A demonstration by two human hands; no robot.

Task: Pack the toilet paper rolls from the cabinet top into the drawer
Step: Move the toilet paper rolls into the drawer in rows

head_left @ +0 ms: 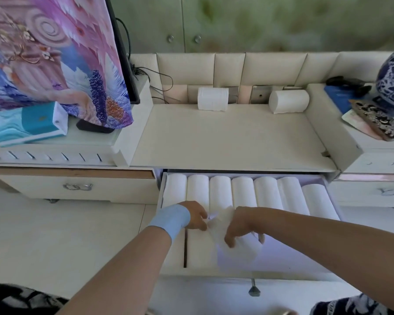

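Fingers of the right hand (239, 226) are closed on a white toilet paper roll (237, 246) being seated in the open white drawer (214, 272); the left hand (195, 214) pinches its loose paper. Seven rolls are packed behind; two white rolls (212, 98) (288, 101) are left on the cream cabinet top (232, 137).

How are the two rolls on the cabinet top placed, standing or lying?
Both are lying on their sides. The left roll shows its curved side; the right roll shows one round end, turned toward the left.

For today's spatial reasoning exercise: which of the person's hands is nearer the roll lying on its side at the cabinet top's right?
Right. The right hand is almost straight below the roll; the left hand is further left. Both are down in the drawer.
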